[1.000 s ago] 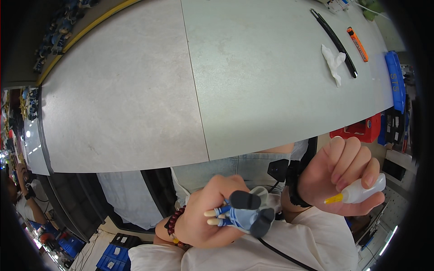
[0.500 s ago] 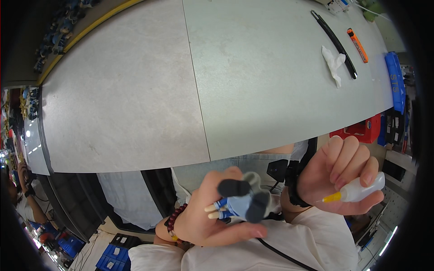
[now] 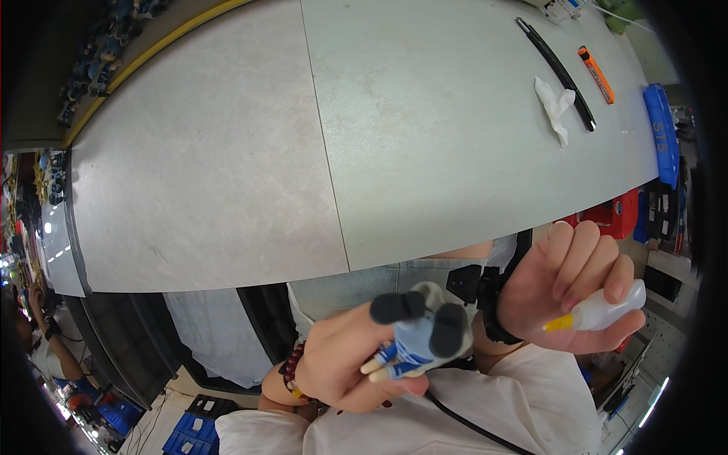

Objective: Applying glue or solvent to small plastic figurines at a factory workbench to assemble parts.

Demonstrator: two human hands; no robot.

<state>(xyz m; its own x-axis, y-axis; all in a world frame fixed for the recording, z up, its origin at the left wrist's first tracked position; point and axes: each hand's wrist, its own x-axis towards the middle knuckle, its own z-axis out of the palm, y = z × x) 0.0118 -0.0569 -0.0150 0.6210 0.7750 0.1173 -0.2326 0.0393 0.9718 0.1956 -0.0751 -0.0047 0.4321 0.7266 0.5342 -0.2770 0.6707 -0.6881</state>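
My left hand (image 3: 339,356), with a dark red bead bracelet at its wrist, is closed round a small figurine (image 3: 413,343). The figurine has a light blue body, dark round ends, pale limbs with blue bands, and a grey part behind. My fingers hide some of it. To the right, my right hand (image 3: 565,284) grips a translucent white squeeze bottle (image 3: 613,307) between thumb and fingers. Its yellow nozzle points left toward the figurine, a clear gap apart. Both hands are held over my lap, in front of the table edge.
The grey table (image 3: 205,167) spans the view beyond my hands. A black rod-like tool (image 3: 557,72), a crumpled white tissue (image 3: 556,110) and an orange marker-shaped item (image 3: 597,74) lie at its far right. Blue (image 3: 661,136) and red bins (image 3: 618,216) stand at the right edge.
My left hand has shifted slightly right with the figurine, which has turned a little. The right hand and bottle have barely moved.
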